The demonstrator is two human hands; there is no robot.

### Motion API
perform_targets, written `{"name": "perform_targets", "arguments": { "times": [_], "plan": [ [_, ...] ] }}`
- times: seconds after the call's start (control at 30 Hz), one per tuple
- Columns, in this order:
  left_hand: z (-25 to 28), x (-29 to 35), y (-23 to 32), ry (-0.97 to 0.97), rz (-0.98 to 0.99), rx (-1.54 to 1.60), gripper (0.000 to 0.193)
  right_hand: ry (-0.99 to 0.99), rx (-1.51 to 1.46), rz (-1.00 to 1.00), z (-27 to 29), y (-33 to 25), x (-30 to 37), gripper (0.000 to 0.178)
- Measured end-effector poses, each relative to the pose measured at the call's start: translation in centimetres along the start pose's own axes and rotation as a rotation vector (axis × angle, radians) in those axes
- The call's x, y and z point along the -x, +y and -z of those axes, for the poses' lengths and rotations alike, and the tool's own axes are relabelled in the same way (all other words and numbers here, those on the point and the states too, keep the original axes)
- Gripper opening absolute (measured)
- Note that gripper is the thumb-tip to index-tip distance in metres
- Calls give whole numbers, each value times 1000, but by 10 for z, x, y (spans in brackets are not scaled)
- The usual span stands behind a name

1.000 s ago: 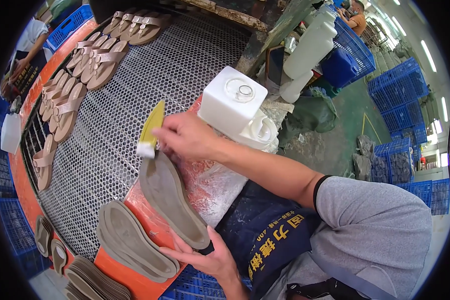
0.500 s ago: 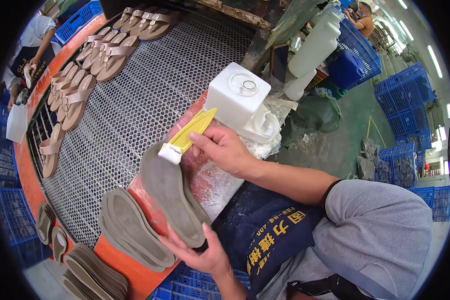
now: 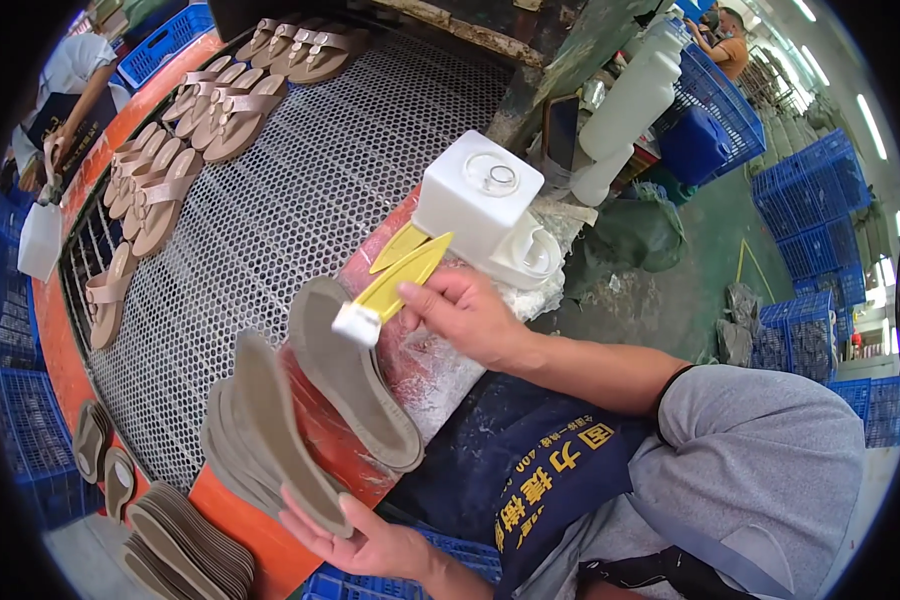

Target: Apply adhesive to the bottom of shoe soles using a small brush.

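Note:
In my left hand is a taupe shoe sole, held by its near end and tilted up at the left pile of soles. My right hand pinches the yellow handle of a brush whose end is white. That white end is over the upper part of another taupe sole on the red tabletop; whether it touches is unclear. At least one more sole shows under that one. A second yellow pointed piece shows behind the brush handle.
Past my right hand stands a white square container. Strappy sandals line the far-left side of a metal mesh surface. A stack of soles is at the lower left. A co-worker handles something at the far left.
My left hand has moved left and now holds a sole up by the left pile. The sole under the brush now lies without that hand on it. The brush has shifted slightly right.

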State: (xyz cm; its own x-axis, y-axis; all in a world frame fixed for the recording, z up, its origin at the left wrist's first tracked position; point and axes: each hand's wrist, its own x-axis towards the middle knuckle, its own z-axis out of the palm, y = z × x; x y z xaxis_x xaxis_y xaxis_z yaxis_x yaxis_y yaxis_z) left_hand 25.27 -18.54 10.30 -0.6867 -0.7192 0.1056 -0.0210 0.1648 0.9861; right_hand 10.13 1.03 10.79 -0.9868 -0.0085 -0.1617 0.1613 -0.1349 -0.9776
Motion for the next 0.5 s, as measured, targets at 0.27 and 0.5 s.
{"name": "perform_targets", "arguments": {
  "times": [0.27,0.5],
  "plan": [
    [17,26,-17,-435,-270,-499,74,-123,383,-24,-24,16,-27,35],
    [-18,45,-34,-411,-182,-462,75,-259,459,227,-39,46,4,35]
  ]
}}
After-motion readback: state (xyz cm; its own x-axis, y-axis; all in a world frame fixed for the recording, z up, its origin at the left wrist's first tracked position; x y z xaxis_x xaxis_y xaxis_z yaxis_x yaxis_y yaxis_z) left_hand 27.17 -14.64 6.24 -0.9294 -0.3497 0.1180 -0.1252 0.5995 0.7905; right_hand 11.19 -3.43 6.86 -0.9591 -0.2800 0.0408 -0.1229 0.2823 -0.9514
